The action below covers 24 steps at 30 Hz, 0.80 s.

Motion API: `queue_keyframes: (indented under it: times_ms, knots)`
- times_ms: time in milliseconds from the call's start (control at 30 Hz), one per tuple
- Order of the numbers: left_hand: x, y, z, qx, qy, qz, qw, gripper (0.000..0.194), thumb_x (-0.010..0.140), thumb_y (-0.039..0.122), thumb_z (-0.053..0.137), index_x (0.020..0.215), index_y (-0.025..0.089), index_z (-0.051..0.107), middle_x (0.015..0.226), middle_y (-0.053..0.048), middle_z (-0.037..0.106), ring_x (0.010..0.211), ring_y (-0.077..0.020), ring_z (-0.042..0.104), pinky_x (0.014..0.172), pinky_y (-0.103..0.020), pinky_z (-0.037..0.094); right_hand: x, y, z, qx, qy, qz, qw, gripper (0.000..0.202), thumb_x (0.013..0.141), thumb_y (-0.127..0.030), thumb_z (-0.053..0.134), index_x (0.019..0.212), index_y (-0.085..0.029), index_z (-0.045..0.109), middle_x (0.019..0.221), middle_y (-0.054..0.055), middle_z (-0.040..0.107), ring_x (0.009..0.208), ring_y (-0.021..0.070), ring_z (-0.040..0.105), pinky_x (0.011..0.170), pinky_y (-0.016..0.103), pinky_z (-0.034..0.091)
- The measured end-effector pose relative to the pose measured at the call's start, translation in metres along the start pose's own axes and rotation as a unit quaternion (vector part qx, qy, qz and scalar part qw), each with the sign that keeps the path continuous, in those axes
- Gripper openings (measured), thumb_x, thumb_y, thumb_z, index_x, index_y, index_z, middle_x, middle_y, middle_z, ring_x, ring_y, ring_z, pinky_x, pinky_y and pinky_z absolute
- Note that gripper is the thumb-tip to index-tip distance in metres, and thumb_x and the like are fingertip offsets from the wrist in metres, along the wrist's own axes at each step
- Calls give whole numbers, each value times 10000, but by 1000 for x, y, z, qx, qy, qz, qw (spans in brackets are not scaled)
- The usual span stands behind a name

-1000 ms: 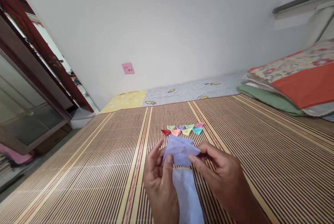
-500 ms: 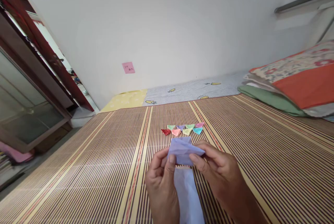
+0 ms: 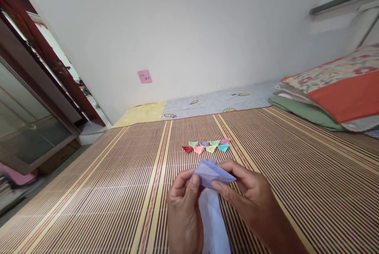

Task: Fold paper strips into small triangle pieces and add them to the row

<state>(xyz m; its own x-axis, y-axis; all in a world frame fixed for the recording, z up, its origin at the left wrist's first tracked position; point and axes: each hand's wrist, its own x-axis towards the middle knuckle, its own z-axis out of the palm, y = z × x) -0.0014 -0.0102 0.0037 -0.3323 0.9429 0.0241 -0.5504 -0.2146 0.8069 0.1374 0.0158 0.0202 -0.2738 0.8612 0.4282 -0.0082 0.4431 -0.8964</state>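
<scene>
A folded sheet of purple paper (image 3: pixel 213 172) is held up between both hands above the mat. My left hand (image 3: pixel 186 202) pinches its left side, thumb on top. My right hand (image 3: pixel 247 191) grips the right side, where a pointed flap sticks out past the thumb. Below the hands lies a pale bluish-white strip (image 3: pixel 213 220), partly hidden by my left hand. Just beyond the paper, several small folded paper triangles sit in two rows, among them a red one (image 3: pixel 187 149), a yellow one (image 3: pixel 211 148) and a blue one (image 3: pixel 223 148).
A striped bamboo mat (image 3: pixel 118 183) covers the surface. Behind it runs a checked cloth (image 3: pixel 204 104) along the white wall, which bears a pink note (image 3: pixel 144 76). Folded bedding (image 3: pixel 340 92) is stacked at the right. A door with dark red frame (image 3: pixel 56 56) stands at the left.
The purple paper has tilted and its right flap now points lower and further right. My hands have shifted slightly while keeping hold of it.
</scene>
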Motion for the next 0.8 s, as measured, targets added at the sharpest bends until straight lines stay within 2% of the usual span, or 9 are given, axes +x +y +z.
queue_keyframes:
  times_ms: [100,200,267,333,433,500,800]
  knots:
    - [0,3,2,-74,-3,-80,994,205,726,275,916,867,184,799,943,-73,798,888,-214,749,805,-363,627,0,2,0,-18,15,-13,1000,69,958,-276,648,921,-225,677,892,9,697,851,193,660,772,307,509]
    - [0,4,0,-92,-9,-126,988,213,691,245,938,853,196,807,926,-62,797,885,-216,741,808,-414,640,1,4,1,-47,40,-33,998,73,968,-261,633,919,-233,678,898,1,698,863,184,667,772,294,511]
    - [1,4,-3,-64,-19,-119,991,198,719,270,922,870,195,818,951,-66,797,910,-222,735,807,-406,644,1,4,1,-75,53,-55,994,97,981,-246,612,913,-236,681,905,0,707,875,180,677,779,289,515]
    - [2,3,-6,-8,-32,-88,996,176,779,298,880,905,187,828,991,-75,795,919,-212,729,783,-347,642,1,3,2,-103,62,-77,990,118,994,-229,590,921,-238,682,915,3,717,884,180,687,785,293,521]
    - [3,2,-6,57,-44,-46,996,173,843,311,820,956,181,833,1000,-81,793,807,-172,720,671,-259,621,1,0,3,-127,66,-101,985,120,999,-222,583,933,-242,680,925,11,726,895,187,698,787,305,532]
    - [4,2,-5,52,-39,-35,997,163,840,303,818,946,180,832,966,-75,794,737,-154,710,643,-248,616,1,-2,4,-130,56,-105,984,92,986,-232,603,938,-242,681,933,17,729,891,193,702,773,309,543]
    - [5,4,-3,29,-37,-6,999,137,779,260,856,886,175,841,914,-94,824,862,-220,772,816,-320,630,0,-2,5,-180,55,-104,977,51,953,-241,623,952,-231,673,960,41,740,910,220,714,780,336,569]
